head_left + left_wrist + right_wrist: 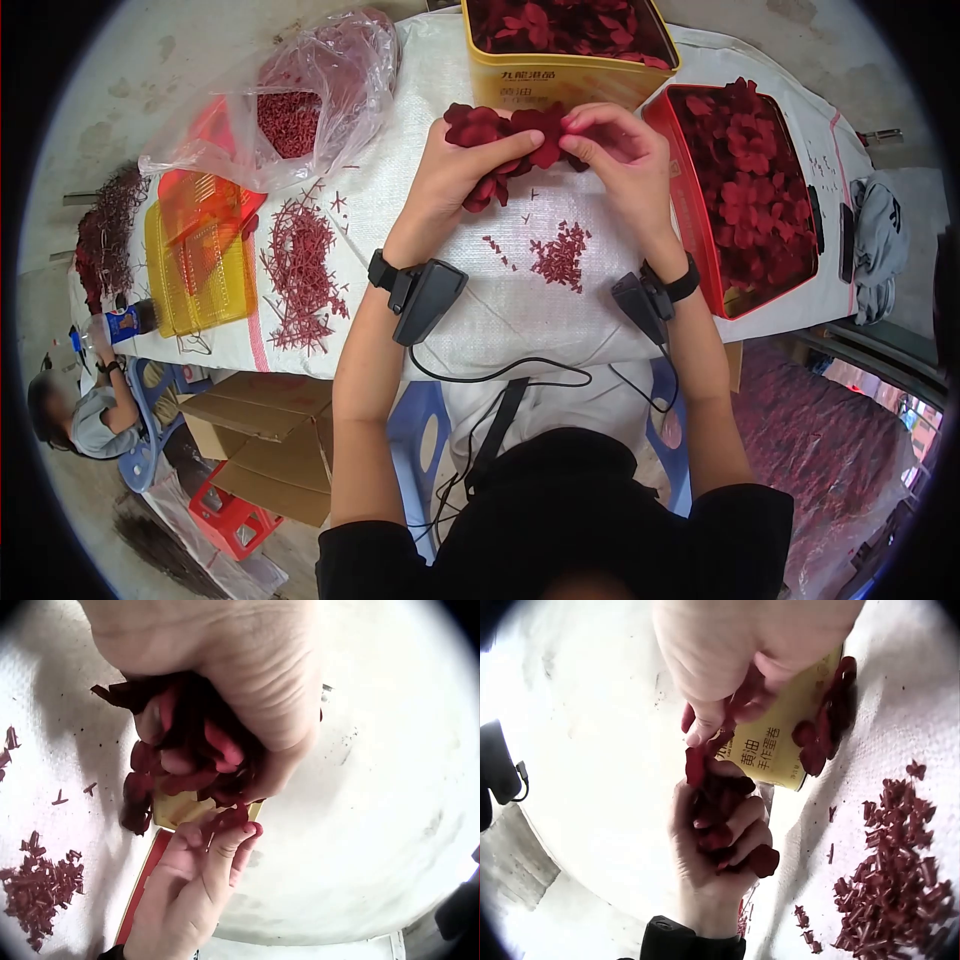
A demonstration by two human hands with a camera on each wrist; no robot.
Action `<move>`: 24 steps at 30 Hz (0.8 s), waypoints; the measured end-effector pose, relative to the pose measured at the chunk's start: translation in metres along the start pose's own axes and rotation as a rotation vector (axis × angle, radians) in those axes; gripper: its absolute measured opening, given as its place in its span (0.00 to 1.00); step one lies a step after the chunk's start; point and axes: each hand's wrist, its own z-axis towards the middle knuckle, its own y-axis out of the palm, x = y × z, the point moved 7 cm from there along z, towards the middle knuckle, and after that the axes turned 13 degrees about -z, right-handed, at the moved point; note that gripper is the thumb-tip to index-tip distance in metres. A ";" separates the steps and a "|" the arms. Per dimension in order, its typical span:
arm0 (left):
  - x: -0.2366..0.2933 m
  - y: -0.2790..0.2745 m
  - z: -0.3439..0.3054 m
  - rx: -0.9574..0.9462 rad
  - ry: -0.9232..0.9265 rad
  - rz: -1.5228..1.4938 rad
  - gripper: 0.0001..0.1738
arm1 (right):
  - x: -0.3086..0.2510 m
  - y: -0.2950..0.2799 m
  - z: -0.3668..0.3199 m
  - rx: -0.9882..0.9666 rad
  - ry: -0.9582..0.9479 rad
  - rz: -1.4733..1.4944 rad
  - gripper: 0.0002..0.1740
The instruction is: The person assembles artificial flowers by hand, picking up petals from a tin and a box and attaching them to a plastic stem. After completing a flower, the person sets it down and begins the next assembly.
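Note:
In the head view my left hand point(440, 180) grips a bunch of dark red artificial flowers point(475, 125) above the white-covered table. My right hand point(635, 165) is close beside it, thumb and fingertips pinching the edge of a red flower point(540, 125) at the bunch's right side. The left wrist view has red petals point(191, 739) bulging between the left fingers. Seen from the right wrist, the left fingers curl round several petals point(716, 810), and the right fingertips meet a petal at the top. Below the hands lies a small heap of short red plastic pieces point(560, 258).
A yellow tin point(570, 85) of red petals stands behind the hands, a red tin point(685, 180) of red flowers at right. Leftward lie thin red stems point(300, 270), a yellow basket point(200, 290) and a clear bag point(350, 80) of red pieces. Another person point(95, 410) sits far left.

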 end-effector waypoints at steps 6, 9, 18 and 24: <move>0.001 0.001 -0.002 0.035 0.012 0.029 0.13 | -0.002 -0.001 -0.002 -0.015 0.070 -0.008 0.06; 0.001 0.000 -0.002 0.052 -0.012 0.066 0.12 | 0.000 -0.002 -0.002 -0.039 0.088 -0.077 0.08; 0.000 0.000 -0.003 0.047 -0.016 0.078 0.11 | 0.005 0.000 -0.002 -0.038 0.124 -0.066 0.08; -0.001 0.001 -0.003 0.038 -0.040 0.064 0.11 | 0.007 0.001 -0.002 -0.053 0.137 -0.066 0.08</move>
